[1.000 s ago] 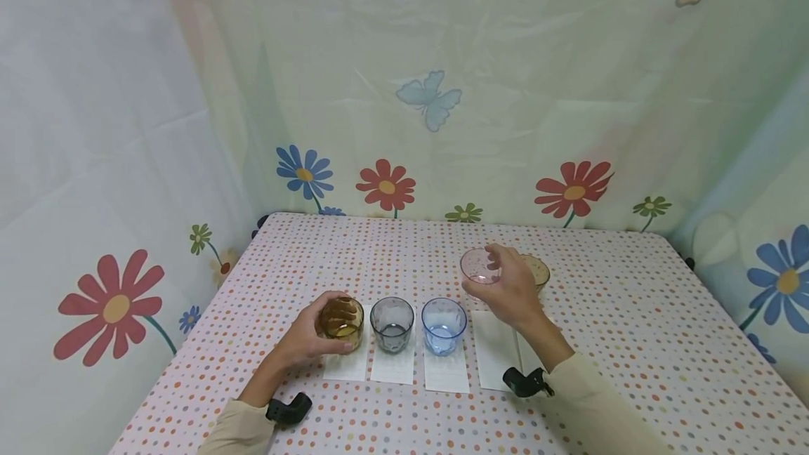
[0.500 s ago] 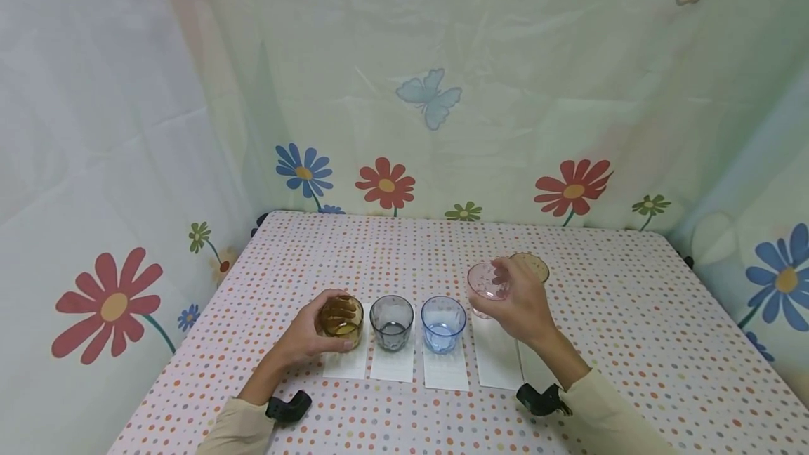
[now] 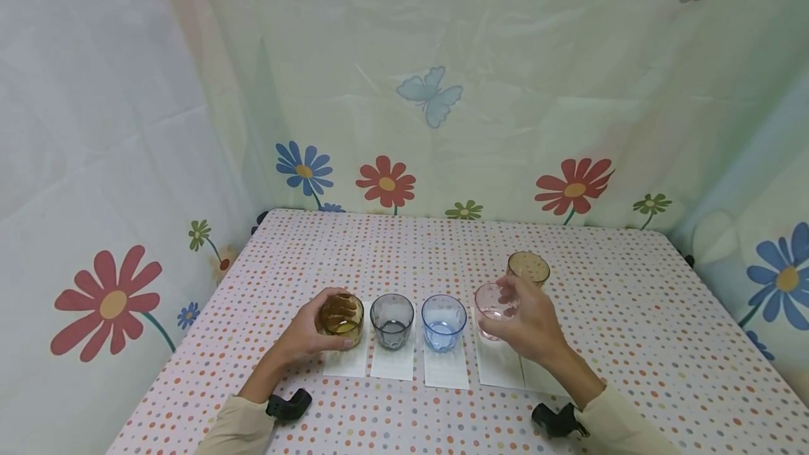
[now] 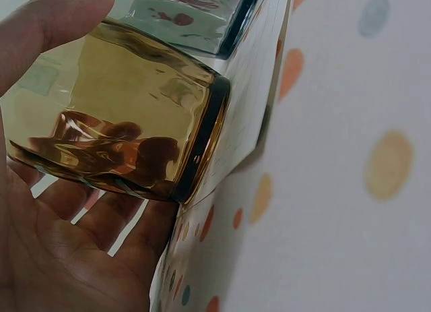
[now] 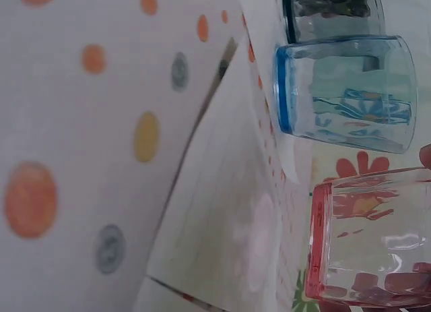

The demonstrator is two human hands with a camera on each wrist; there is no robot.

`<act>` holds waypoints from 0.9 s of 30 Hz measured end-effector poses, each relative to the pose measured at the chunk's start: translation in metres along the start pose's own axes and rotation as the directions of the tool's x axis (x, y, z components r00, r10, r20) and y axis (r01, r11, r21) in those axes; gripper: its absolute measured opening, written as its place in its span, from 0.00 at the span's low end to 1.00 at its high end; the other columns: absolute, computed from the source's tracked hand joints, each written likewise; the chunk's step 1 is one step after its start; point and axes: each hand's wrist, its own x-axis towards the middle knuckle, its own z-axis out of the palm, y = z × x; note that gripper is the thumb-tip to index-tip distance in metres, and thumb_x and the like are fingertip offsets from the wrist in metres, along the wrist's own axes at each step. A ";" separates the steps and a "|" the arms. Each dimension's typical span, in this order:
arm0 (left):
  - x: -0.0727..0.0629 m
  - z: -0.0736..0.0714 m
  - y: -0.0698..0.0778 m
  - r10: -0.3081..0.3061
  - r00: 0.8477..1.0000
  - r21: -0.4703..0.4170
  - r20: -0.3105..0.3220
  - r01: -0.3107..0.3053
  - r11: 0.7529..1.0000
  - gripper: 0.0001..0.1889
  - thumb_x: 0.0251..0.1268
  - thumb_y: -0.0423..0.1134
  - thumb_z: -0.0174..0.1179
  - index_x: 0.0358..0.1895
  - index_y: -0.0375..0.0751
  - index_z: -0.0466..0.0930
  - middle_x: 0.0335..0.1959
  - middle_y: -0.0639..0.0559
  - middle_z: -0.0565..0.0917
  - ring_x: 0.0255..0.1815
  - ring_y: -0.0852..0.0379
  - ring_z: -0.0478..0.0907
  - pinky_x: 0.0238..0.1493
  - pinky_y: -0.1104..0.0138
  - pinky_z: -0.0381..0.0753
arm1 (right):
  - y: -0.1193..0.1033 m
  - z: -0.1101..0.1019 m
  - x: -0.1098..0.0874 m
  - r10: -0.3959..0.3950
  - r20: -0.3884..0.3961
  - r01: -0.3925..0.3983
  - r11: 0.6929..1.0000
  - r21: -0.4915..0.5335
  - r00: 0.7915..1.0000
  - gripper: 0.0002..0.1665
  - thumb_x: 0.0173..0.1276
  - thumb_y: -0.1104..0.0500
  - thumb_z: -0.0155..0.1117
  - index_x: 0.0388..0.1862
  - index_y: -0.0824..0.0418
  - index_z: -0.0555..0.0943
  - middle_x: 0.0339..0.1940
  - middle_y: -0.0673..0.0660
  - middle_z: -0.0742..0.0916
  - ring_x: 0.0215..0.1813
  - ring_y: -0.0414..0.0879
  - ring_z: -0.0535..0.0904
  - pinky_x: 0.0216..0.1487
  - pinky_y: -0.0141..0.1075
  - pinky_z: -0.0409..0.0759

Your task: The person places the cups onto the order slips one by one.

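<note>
In the head view my left hand [image 3: 310,328] holds an amber drinking glass [image 3: 347,328], thumb at its near side and fingers round the far side. That glass stands upright on a white paper slip [image 3: 344,365]. My right hand [image 3: 532,318] grips a pale pink glass [image 3: 491,309] upright over the far end of another paper slip [image 3: 496,367]. In the right wrist view the pink glass [image 5: 377,238] hangs close over the paper. Between the hands stand a grey glass [image 3: 392,323] and a blue glass [image 3: 444,325], each on its own slip.
Behind my right hand stands a pale amber glass [image 3: 529,269], partly hidden by the fingers. A further slip [image 3: 537,376] lies beneath my right wrist. The dotted tablecloth [image 3: 379,420] covers the table, with a flowered curtain [image 3: 493,146] behind.
My right hand has carried the pink glass nearer and slightly right, from beside the pale amber glass to over the paper slip. The left hand keeps its hold on the amber glass.
</note>
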 end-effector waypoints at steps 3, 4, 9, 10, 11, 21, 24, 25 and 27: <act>0.001 0.000 0.001 -0.004 1.000 -0.002 -0.001 0.004 1.000 0.39 0.56 0.35 0.75 0.70 0.46 0.67 0.63 0.42 0.76 0.62 0.39 0.77 0.62 0.57 0.78 | 0.002 0.000 -0.003 -0.006 0.027 0.006 1.000 -0.006 1.000 0.41 0.45 0.58 0.83 0.58 0.68 0.76 0.44 0.63 0.84 0.43 0.53 0.82 0.41 0.42 0.85; 0.001 0.000 0.001 -0.006 1.000 -0.002 -0.002 0.006 1.000 0.39 0.55 0.35 0.75 0.70 0.46 0.67 0.63 0.42 0.76 0.62 0.40 0.77 0.62 0.56 0.78 | 0.002 0.000 -0.004 -0.006 0.035 0.006 1.000 -0.014 0.999 0.41 0.45 0.58 0.83 0.58 0.67 0.76 0.45 0.63 0.84 0.43 0.53 0.82 0.41 0.42 0.85; 0.000 0.000 0.002 -0.014 1.000 0.000 -0.007 0.014 1.000 0.39 0.55 0.35 0.76 0.70 0.47 0.68 0.63 0.43 0.76 0.62 0.40 0.77 0.62 0.55 0.78 | 0.003 0.000 -0.007 0.006 0.063 -0.004 0.999 -0.037 0.998 0.40 0.43 0.58 0.82 0.57 0.65 0.76 0.44 0.61 0.83 0.42 0.50 0.81 0.41 0.41 0.85; 0.000 0.000 0.002 -0.015 1.000 0.000 -0.007 0.015 1.000 0.39 0.55 0.35 0.76 0.70 0.46 0.67 0.63 0.43 0.76 0.62 0.40 0.77 0.62 0.55 0.78 | 0.003 0.000 -0.007 0.006 0.066 -0.003 0.999 -0.040 0.998 0.40 0.43 0.58 0.82 0.57 0.65 0.76 0.43 0.59 0.83 0.42 0.50 0.81 0.41 0.40 0.85; 0.000 0.000 0.002 -0.014 1.000 -0.001 -0.006 0.014 1.000 0.39 0.55 0.35 0.76 0.71 0.45 0.67 0.63 0.43 0.76 0.62 0.40 0.77 0.62 0.55 0.78 | 0.003 -0.001 -0.008 0.005 0.068 -0.002 0.999 -0.038 0.998 0.40 0.43 0.58 0.82 0.56 0.66 0.76 0.43 0.59 0.83 0.42 0.50 0.81 0.40 0.39 0.85; 0.001 0.001 0.004 -0.043 0.999 0.012 -0.023 0.043 0.999 0.40 0.54 0.36 0.77 0.70 0.44 0.68 0.63 0.43 0.76 0.61 0.41 0.76 0.62 0.54 0.78 | 0.010 -0.001 -0.011 0.015 0.103 -0.014 1.000 -0.013 0.995 0.38 0.41 0.60 0.81 0.53 0.66 0.76 0.42 0.59 0.82 0.42 0.49 0.80 0.39 0.39 0.85; 0.000 0.001 0.004 -0.038 0.999 0.008 -0.020 0.038 0.999 0.40 0.54 0.36 0.77 0.71 0.44 0.67 0.63 0.43 0.76 0.62 0.41 0.76 0.62 0.54 0.78 | 0.012 -0.001 -0.011 0.034 0.125 -0.035 0.999 0.003 0.992 0.38 0.40 0.61 0.80 0.53 0.66 0.76 0.44 0.61 0.82 0.44 0.50 0.80 0.40 0.40 0.85; 0.000 0.001 0.004 -0.038 0.999 0.007 -0.019 0.038 0.999 0.40 0.54 0.36 0.77 0.71 0.44 0.67 0.63 0.43 0.76 0.62 0.41 0.76 0.62 0.55 0.78 | 0.012 -0.001 -0.011 0.040 0.132 -0.041 0.999 0.004 0.990 0.38 0.40 0.61 0.80 0.54 0.66 0.75 0.44 0.61 0.82 0.44 0.50 0.80 0.41 0.40 0.85; 0.000 0.000 0.004 -0.038 0.999 0.006 -0.019 0.038 0.999 0.40 0.54 0.36 0.77 0.71 0.43 0.67 0.63 0.42 0.76 0.62 0.40 0.76 0.62 0.55 0.78 | 0.012 -0.001 -0.011 0.051 0.148 -0.052 0.999 0.004 0.988 0.38 0.40 0.62 0.79 0.54 0.66 0.75 0.44 0.61 0.81 0.44 0.50 0.80 0.41 0.41 0.85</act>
